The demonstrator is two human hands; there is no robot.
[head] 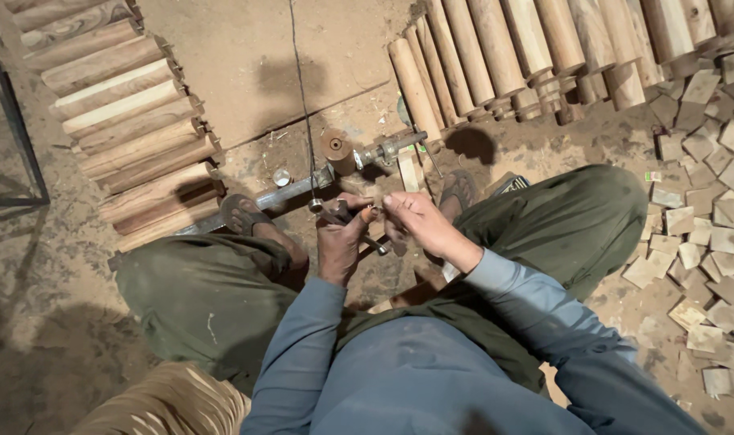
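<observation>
Wrapper: small green-and-white packet (653,176) lies on the dirt at my right, among the flat wood offcuts (709,242).
Left hand: my left hand (340,246) is clamped around a dark metal tool (352,221), fingers curled tight.
Right hand: my right hand (415,221) pinches the tool's tip (fingertips nearly together).
Tool's place: above my lap, just short of the small lathe (359,153).

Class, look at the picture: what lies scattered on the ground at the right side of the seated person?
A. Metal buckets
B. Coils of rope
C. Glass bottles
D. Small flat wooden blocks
D: many small flat wooden blocks lie strewn over the dusty ground to the right of the person's green-trousered leg; no rope, bottles or buckets are in view there.
</observation>
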